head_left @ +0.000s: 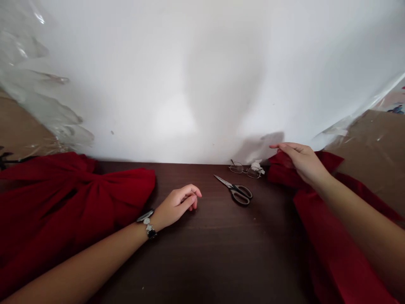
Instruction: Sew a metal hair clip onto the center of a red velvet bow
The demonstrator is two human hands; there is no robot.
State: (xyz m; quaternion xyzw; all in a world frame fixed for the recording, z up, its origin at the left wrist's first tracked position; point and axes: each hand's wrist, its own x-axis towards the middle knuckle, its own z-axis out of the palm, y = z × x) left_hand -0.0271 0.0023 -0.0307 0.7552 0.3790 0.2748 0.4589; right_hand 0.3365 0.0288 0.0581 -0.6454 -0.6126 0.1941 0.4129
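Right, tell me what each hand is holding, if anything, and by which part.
The left hand holds nothing. The right hand is over the red fabric at right; whether it grips any cannot be told.

A pair of thin, metal-rimmed eyeglasses point(236, 168) with clear lenses sits at the far edge of the dark brown, wood-grained table point(196, 257). A crumpled white wad point(257, 165) lies just behind the right-hand lens; whether they touch is unclear. Beyond rises a broad, smooth white panel point(142, 84) with soft grey shadows. Wrinkled transparent plastic sheeting point(28, 71) edges its left side, beside a flat brown surface point(19, 122).
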